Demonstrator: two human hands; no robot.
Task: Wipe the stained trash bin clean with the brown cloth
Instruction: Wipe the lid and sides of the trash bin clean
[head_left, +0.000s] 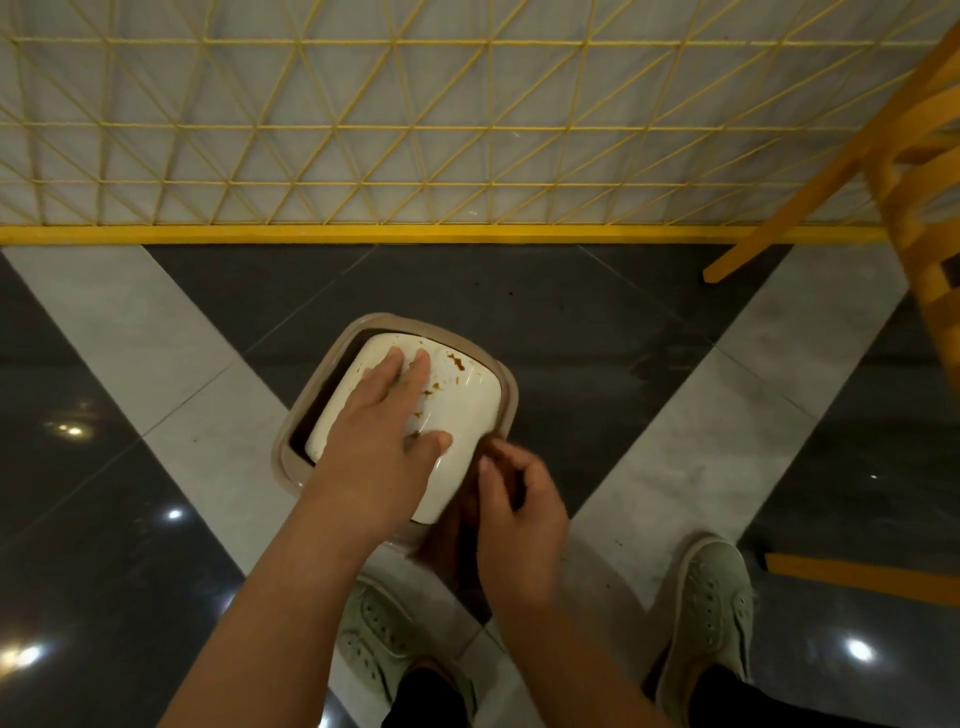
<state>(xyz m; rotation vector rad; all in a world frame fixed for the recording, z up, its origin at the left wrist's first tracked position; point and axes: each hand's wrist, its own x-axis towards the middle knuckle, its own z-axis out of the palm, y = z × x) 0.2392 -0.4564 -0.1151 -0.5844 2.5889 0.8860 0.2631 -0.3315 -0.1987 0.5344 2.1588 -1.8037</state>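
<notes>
Two hands — left hand (387, 426) flat on bin (470, 405).

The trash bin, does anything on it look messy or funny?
Yes. The white lid of the trash bin has reddish-brown stains smeared and spotted near its far edge and middle. The left hand rests flat on the lid, while the right hand holds the brown cloth beside the bin's near side.

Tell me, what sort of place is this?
Probably an indoor public or commercial space, perhaps a café: polished dark and pale floor tiles, a yellow mesh partition and a yellow wooden chair.
</notes>
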